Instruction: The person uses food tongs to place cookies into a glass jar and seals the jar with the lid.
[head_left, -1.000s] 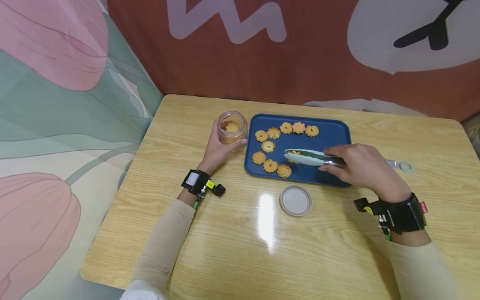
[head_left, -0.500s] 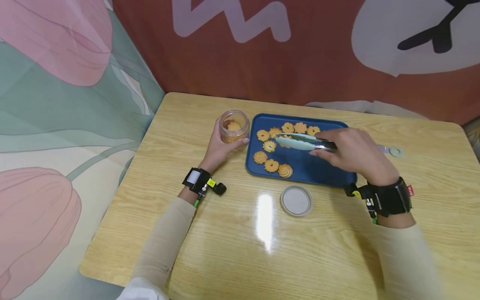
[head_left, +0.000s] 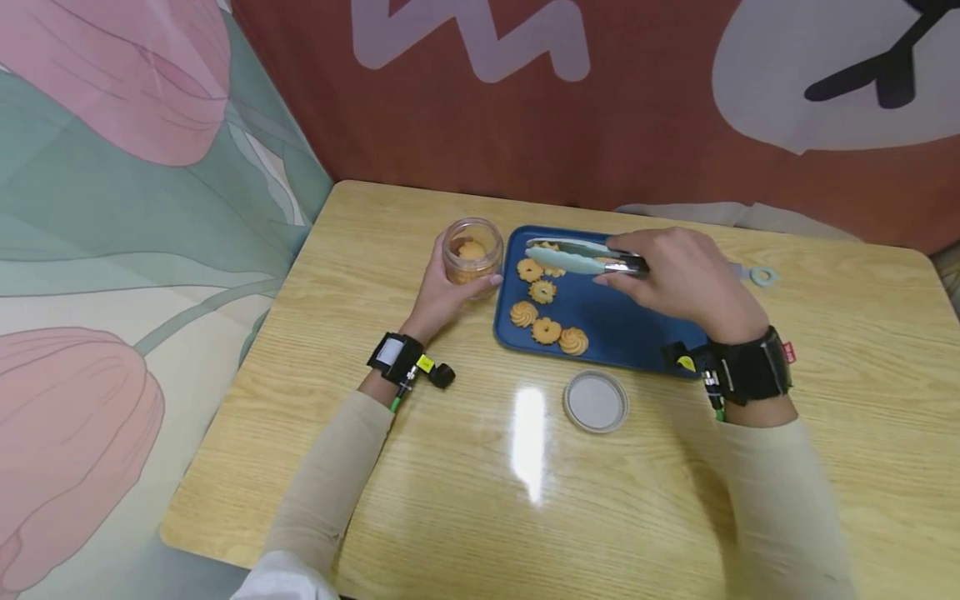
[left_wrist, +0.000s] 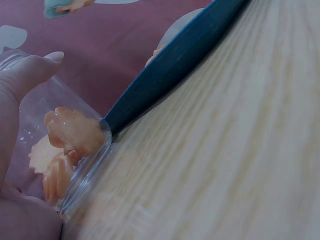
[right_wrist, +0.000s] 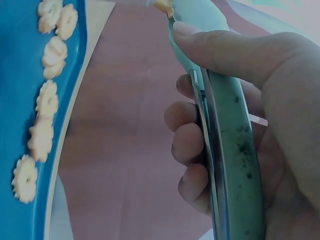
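My left hand (head_left: 448, 293) grips a small clear jar (head_left: 471, 247) that stands on the table just left of a blue tray (head_left: 630, 337). Flower-shaped cookies (left_wrist: 75, 134) lie inside the jar (left_wrist: 65, 165). My right hand (head_left: 663, 271) grips pale green tongs (head_left: 576, 257), squeezed together above the tray's far left part with their tips pointing at the jar. A cookie (right_wrist: 163, 5) is pinched in the tips of the tongs (right_wrist: 227, 150). Several more cookies (head_left: 547, 330) lie on the tray's left side.
A round jar lid (head_left: 596, 401) lies flat on the wooden table (head_left: 465, 500) in front of the tray. The tongs' hanging ring (head_left: 762, 276) sticks out to the right of my hand. Patterned fabric walls stand behind and to the left of the table.
My right hand has carried the tongs with a cookie from the tray's middle up and to the left, toward the jar. My left hand has stayed on the jar.
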